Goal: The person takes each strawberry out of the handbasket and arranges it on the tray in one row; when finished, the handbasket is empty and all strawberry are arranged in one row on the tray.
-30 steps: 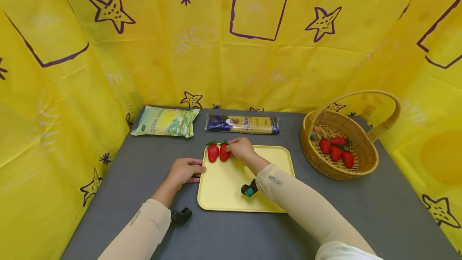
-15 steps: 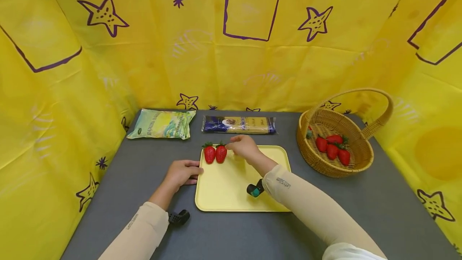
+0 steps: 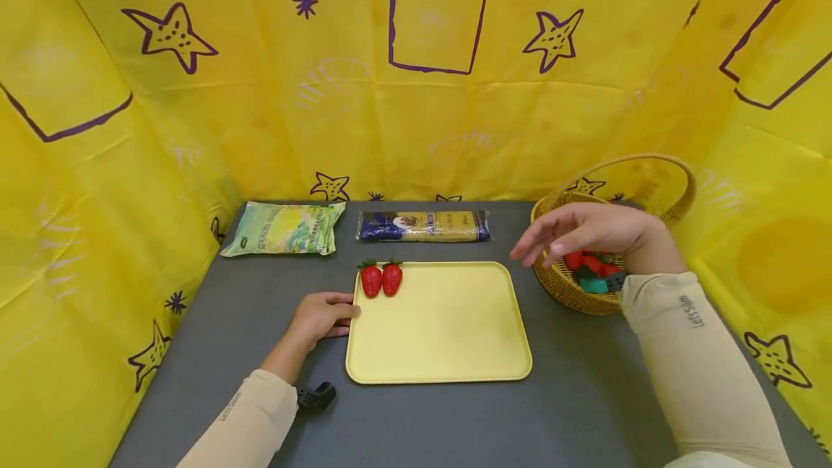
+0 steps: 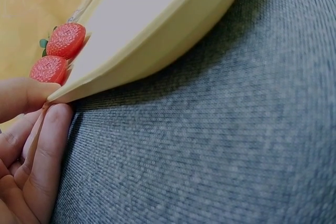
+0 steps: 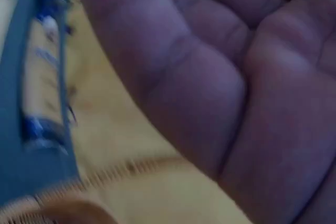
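At left, a green-and-yellow bag [image 3: 284,228] lies behind a person's left hand [image 3: 320,320], which pinches the left rim of a pale yellow tray [image 3: 438,338]. Two strawberries [image 3: 371,281] sit side by side in the tray's far left corner, near a blue-and-gold packet [image 3: 424,226] lying beyond it. At right, the right hand [image 3: 588,228], released and loosely bent, hovers at a wicker basket [image 3: 557,289], partly hiding it and more strawberries [image 3: 588,263] inside, their number unclear. The right wrist view is blurred, fingertips cut off.
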Tool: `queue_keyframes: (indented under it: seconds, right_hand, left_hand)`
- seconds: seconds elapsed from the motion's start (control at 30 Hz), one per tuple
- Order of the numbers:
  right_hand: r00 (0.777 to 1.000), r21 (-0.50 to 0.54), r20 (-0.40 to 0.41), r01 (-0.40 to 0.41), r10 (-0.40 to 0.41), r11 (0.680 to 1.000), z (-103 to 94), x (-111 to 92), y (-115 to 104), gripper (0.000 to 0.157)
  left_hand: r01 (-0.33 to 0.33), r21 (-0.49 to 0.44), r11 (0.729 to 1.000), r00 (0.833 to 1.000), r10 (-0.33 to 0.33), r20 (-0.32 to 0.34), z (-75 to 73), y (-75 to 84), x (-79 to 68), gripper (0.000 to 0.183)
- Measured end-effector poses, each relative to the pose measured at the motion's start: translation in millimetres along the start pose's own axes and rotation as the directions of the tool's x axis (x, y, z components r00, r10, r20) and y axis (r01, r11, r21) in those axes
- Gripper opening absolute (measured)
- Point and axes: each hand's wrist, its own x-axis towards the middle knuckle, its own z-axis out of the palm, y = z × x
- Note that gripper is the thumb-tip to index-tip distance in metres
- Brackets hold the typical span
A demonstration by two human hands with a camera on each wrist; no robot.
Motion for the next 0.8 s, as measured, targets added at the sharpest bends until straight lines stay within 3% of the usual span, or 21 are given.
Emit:
queue_keyframes:
  seconds: [0.1, 0.2, 0.27, 0.33, 0.37, 0.4, 0.47, 0.57, 0.63, 0.73, 0.8]
  right_hand:
    - [0.987, 0.153, 0.0, 0.159, -0.16, 0.975, -31.5, -31, 14, 0.038]
    - [0.969, 0.341, -0.083, 0.248, -0.234, 0.907, -58.8, -51, 44, 0.041]
    - [0.964, 0.398, -0.182, 0.253, -0.194, 0.882, -71.7, -58, 65, 0.043]
    - [0.949, 0.383, -0.302, 0.211, -0.094, 0.899, -79.9, -61, 83, 0.045]
    - [0.929, 0.351, -0.371, 0.156, -0.016, 0.924, -82.5, -60, 90, 0.043]
    - [0.893, 0.332, -0.444, 0.083, 0.078, 0.94, -84.0, -58, 96, 0.042]
    - [0.765, 0.339, -0.585, -0.071, 0.269, 0.938, -85.5, -51, 104, 0.039]
    - [0.55, 0.375, -0.699, -0.261, 0.457, 0.889, -85.3, -35, 111, 0.052]
    - [0.454, 0.381, -0.724, -0.364, 0.52, 0.85, -85.1, -25, 114, 0.059]
    - [0.417, 0.336, -0.732, -0.467, 0.539, 0.818, -85.6, -13, 117, 0.057]
    - [0.409, 0.352, -0.723, -0.476, 0.557, 0.806, -86.3, -9, 118, 0.042]
  left_hand:
    - [-0.008, -0.012, 1.0, 1.0, 0.008, -0.005, -1.5, -1.4, -1.2, 0.038]
    - [-0.009, -0.022, 1.0, 1.0, 0.009, -0.012, -1.4, -3.6, -1.7, 0.036]
    - [-0.006, -0.025, 1.0, 1.0, 0.006, -0.012, -0.4, -4.9, -1.4, 0.036]
    - [-0.004, -0.032, 0.999, 1.0, 0.003, -0.012, 1.0, -5.4, -1.0, 0.036]
    - [-0.003, -0.036, 0.999, 1.0, 0.003, -0.011, 1.6, -5.2, -0.8, 0.036]
    - [-0.005, -0.036, 0.999, 1.0, 0.004, -0.011, 2.2, -4.9, -0.7, 0.036]
    - [-0.007, -0.036, 0.999, 1.0, 0.007, -0.012, 3.0, -4.0, -0.7, 0.036]
    - [-0.007, -0.033, 0.999, 1.0, 0.006, -0.017, 3.0, -2.8, -1.0, 0.035]
    - [-0.004, -0.029, 1.0, 1.0, 0.004, -0.019, 2.4, -2.4, -1.1, 0.035]
    - [0.002, -0.029, 1.0, 1.0, -0.002, -0.018, 1.5, -2.4, -1.5, 0.035]
    - [0.003, -0.03, 1.0, 1.0, -0.004, -0.015, 1.5, -2.6, -1.4, 0.035]
